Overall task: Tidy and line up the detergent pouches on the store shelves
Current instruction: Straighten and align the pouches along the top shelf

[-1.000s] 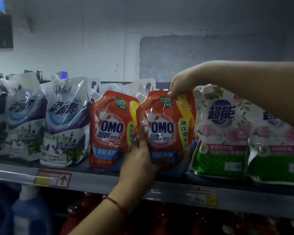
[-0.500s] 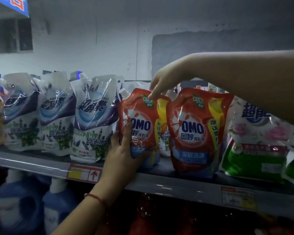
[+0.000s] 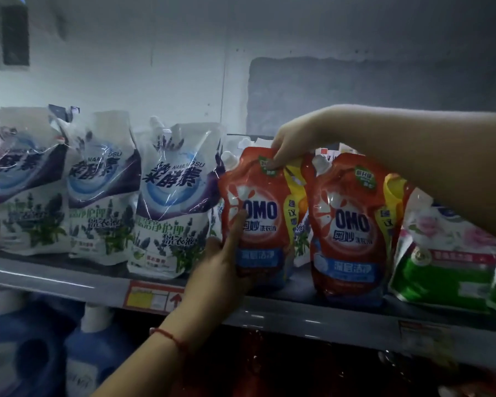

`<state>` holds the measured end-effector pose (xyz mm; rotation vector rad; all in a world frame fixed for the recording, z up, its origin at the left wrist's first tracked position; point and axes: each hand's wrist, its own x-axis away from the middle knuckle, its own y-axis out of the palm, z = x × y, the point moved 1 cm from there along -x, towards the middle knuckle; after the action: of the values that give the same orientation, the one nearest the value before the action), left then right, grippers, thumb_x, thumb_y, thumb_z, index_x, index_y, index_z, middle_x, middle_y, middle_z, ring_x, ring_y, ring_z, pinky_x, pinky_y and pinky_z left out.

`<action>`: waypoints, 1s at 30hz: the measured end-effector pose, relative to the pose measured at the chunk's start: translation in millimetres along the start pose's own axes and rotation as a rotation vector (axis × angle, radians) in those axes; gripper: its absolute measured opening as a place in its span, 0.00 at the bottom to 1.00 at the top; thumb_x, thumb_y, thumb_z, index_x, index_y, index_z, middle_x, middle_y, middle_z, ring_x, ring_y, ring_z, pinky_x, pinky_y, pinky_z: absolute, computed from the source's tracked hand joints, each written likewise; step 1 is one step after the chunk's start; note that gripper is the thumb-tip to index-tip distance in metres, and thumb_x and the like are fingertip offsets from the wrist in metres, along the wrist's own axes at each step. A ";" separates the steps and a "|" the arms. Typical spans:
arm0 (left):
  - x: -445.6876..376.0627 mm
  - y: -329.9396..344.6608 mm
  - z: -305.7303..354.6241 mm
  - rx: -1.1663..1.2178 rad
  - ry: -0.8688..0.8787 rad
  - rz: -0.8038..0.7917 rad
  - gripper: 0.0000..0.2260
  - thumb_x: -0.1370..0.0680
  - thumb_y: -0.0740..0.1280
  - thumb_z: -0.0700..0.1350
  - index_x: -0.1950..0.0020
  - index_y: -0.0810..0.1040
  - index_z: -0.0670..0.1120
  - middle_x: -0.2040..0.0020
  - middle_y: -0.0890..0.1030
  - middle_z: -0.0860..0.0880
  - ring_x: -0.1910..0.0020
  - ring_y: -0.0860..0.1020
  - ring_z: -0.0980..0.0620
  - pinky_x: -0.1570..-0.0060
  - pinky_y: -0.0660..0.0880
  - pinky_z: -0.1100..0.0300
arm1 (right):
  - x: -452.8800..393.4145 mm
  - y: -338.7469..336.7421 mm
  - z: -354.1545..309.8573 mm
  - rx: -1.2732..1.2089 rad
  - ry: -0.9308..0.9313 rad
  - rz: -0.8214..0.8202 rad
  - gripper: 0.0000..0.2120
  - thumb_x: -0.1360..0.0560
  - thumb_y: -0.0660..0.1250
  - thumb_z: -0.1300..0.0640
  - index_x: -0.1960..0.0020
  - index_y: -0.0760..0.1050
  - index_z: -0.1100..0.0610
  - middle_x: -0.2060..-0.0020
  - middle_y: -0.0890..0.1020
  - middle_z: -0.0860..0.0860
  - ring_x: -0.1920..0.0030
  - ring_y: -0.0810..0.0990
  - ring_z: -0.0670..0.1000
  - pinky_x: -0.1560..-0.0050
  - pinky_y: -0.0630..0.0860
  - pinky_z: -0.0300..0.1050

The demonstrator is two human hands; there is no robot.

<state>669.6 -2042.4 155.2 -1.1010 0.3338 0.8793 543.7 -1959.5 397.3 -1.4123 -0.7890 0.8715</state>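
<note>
Two red OMO pouches stand side by side on the grey shelf (image 3: 298, 316). My left hand (image 3: 224, 262) holds the left OMO pouch (image 3: 265, 224) at its lower left edge, thumb across the front. My right hand (image 3: 287, 144) reaches from the right and pinches that same pouch's top edge. The right OMO pouch (image 3: 352, 230) stands free just beside it. Three white-and-purple pouches (image 3: 172, 202) stand in a row to the left. White-and-green floral pouches (image 3: 447, 253) lean at the right, partly hidden by my right forearm.
Price tags (image 3: 155, 296) hang on the shelf's front rail. Blue detergent bottles (image 3: 95, 353) stand on the lower shelf at left, dark red ones below the middle. More pouches sit behind the OMO pair. A grey wall backs the shelf.
Both hands left the right OMO pouch and took the left one, my left hand low, my right hand at its top. The view has shifted left, then slightly right.
</note>
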 end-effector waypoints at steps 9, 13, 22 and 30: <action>-18.8 -24.5 -9.7 0.330 0.036 -0.237 0.46 0.26 0.75 0.52 0.28 0.42 0.77 0.26 0.70 0.54 0.40 0.74 0.61 0.35 0.72 0.59 | -9.2 9.7 7.3 -0.236 0.135 0.082 0.13 0.24 0.69 0.51 0.48 0.80 0.61 0.59 0.87 0.54 0.59 0.87 0.56 0.51 0.82 0.51; -14.9 -13.5 -10.0 0.286 0.027 -0.133 0.48 0.28 0.76 0.54 0.27 0.40 0.74 0.24 0.67 0.49 0.33 0.74 0.48 0.35 0.74 0.45 | -7.5 12.7 -3.8 -0.195 0.150 0.159 0.12 0.26 0.71 0.52 0.47 0.81 0.60 0.58 0.87 0.54 0.59 0.86 0.57 0.50 0.82 0.55; -20.4 -29.2 -25.4 0.130 0.109 -0.192 0.51 0.27 0.75 0.50 0.33 0.36 0.81 0.25 0.67 0.50 0.34 0.76 0.46 0.37 0.76 0.47 | 6.3 19.1 -5.0 -0.178 0.122 0.334 0.10 0.23 0.67 0.47 0.47 0.82 0.50 0.59 0.85 0.46 0.65 0.85 0.47 0.54 0.82 0.43; -17.7 -78.7 12.2 -0.373 0.312 0.114 0.32 0.24 0.60 0.65 0.25 0.70 0.48 0.30 0.73 0.39 0.36 0.76 0.39 0.41 0.76 0.44 | 63.7 26.8 -3.8 0.229 -0.011 0.503 0.26 0.22 0.62 0.41 0.26 0.67 0.47 0.32 0.74 0.46 0.35 0.74 0.49 0.45 0.68 0.42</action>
<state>715.8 -2053.0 221.5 -1.5847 0.5073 0.8921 576.6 -1906.4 367.5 -1.4201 -0.3243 1.3097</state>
